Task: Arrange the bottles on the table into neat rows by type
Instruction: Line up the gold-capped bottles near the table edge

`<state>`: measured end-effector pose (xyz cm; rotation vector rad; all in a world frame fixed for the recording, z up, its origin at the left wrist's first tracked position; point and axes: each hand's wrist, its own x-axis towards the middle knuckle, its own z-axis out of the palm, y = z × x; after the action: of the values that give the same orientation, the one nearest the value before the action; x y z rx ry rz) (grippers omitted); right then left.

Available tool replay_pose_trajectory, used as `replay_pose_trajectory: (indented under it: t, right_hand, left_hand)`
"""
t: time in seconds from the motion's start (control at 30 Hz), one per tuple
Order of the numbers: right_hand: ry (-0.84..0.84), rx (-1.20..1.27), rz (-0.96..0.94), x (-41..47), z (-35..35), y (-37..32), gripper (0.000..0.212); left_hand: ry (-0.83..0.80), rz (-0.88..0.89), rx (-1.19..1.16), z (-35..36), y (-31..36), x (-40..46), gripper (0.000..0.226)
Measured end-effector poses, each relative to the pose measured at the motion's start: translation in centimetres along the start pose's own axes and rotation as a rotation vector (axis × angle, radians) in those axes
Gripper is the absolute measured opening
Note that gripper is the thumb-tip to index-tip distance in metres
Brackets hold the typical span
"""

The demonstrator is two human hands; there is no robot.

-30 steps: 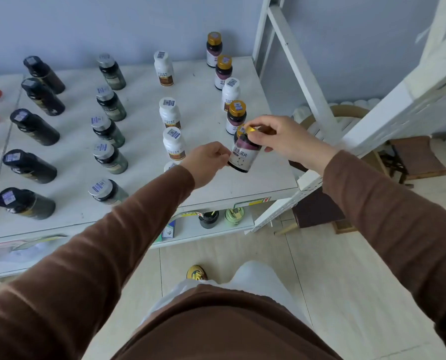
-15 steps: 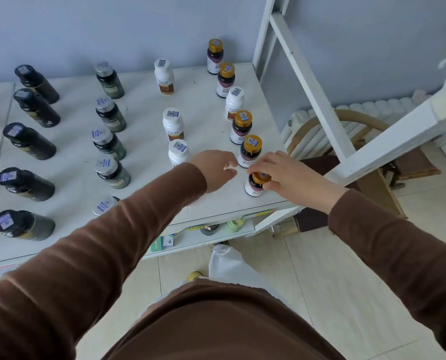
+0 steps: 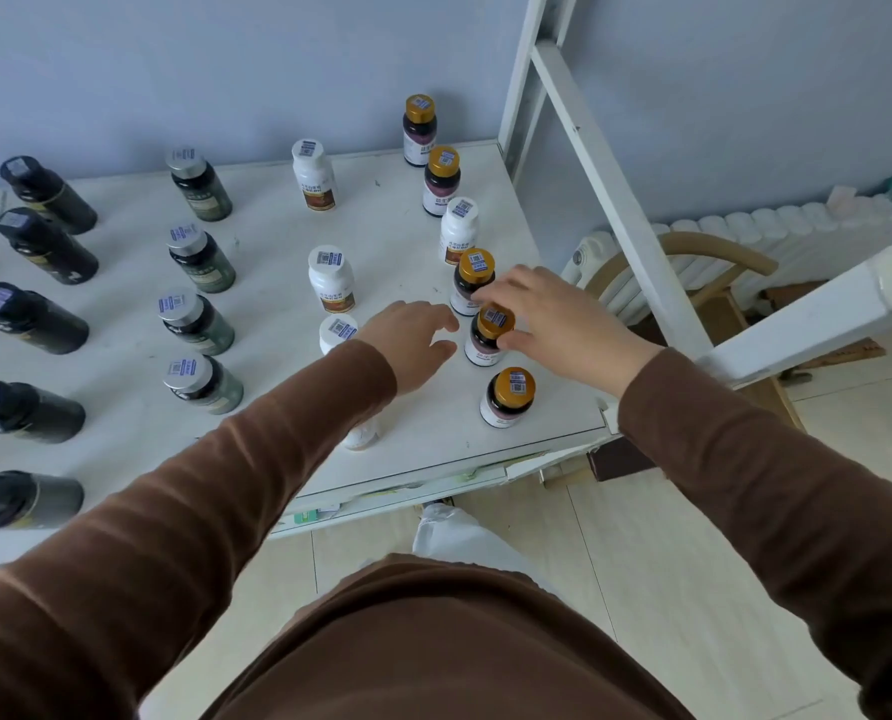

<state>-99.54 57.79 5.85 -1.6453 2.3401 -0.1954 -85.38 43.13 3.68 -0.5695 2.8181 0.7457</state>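
Along the right side of the white table (image 3: pixel 412 449) runs a row of gold-capped dark bottles, with one white bottle (image 3: pixel 458 231) standing among them. My right hand (image 3: pixel 553 324) pinches the cap of the second gold-capped bottle from the front (image 3: pixel 488 337). The front gold-capped bottle (image 3: pixel 507 397) stands free near the table edge. Just left of the held bottle, my left hand (image 3: pixel 412 340) hovers with relaxed fingers and holds nothing. A row of white bottles (image 3: pixel 331 279) runs down the middle; my left arm partly hides the two nearest ones.
Silver-capped green bottles (image 3: pixel 199 257) form a row left of centre, and black bottles (image 3: pixel 43 246) a row at the far left. A white slanted bed-frame beam (image 3: pixel 615 200) rises right of the table. A wooden chair (image 3: pixel 714 262) and a radiator stand behind it.
My right hand set the gold-capped bottle it carried down at the front of the row, let go, and moved back onto the bottle behind it. My left hand stayed close by.
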Motion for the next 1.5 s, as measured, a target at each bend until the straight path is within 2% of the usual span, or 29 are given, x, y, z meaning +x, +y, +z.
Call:
replay_pose_trajectory:
  t: [0.17, 0.27, 0.37, 0.5, 0.67, 0.83, 1.0, 1.1, 1.37, 1.43, 1.5]
  right_hand:
    - [-0.038, 0.002, 0.017, 1.3, 1.2, 0.4, 0.045]
    - [0.027, 0.189, 0.11, 1.9, 0.0, 0.5, 0.042]
    - [0.112, 0.371, 0.206, 2.6, -1.4, 0.3, 0.038]
    - [0.141, 0.596, 0.353, 3.4, -2.4, 0.1, 0.04]
    - [0.145, 0.673, 0.421, 3.7, -2.7, -0.2, 0.04]
    - [0.118, 0.635, 0.359, 3.3, -2.5, -0.1, 0.034]
    - [0.073, 0.45, 0.124, 2.1, -1.9, -0.1, 0.034]
    - [0.017, 0.243, 0.033, 1.8, -1.2, -0.2, 0.037]
    - [-0.075, 0.042, -0.007, 1.7, 1.0, 0.1, 0.042]
    - [-0.092, 0.069, 0.013, 1.8, 0.8, 0.2, 0.043]
    - [-0.036, 0.184, 0.05, 2.0, 0.0, 0.2, 0.037]
  left_hand:
    - [-0.058, -0.041, -0.086, 0.1, -0.5, 1.0, 0.034]
    - [-0.046, -0.075, -0.248, -0.2, -0.8, 1.6, 0.032]
    - [-0.045, -0.124, -0.508, -0.6, -1.1, 2.1, 0.027]
    - [-0.075, -0.172, -0.789, -1.6, -1.1, 2.3, 0.025]
    - [-0.084, -0.209, -0.938, -2.3, -0.5, 2.5, 0.024]
    - [-0.102, -0.178, -0.838, -1.8, -0.9, 2.6, 0.025]
    - [-0.078, -0.157, -0.648, -1.0, -0.9, 2.6, 0.024]
    - [-0.036, -0.135, -0.507, -0.5, -1.1, 2.7, 0.024]
    - [0.049, -0.037, -0.142, -0.1, -1.5, 2.9, 0.028]
    - [0.072, -0.032, -0.115, -0.2, -1.6, 3.1, 0.029]
    - [0.096, -0.034, -0.101, -0.5, -1.8, 3.4, 0.028]
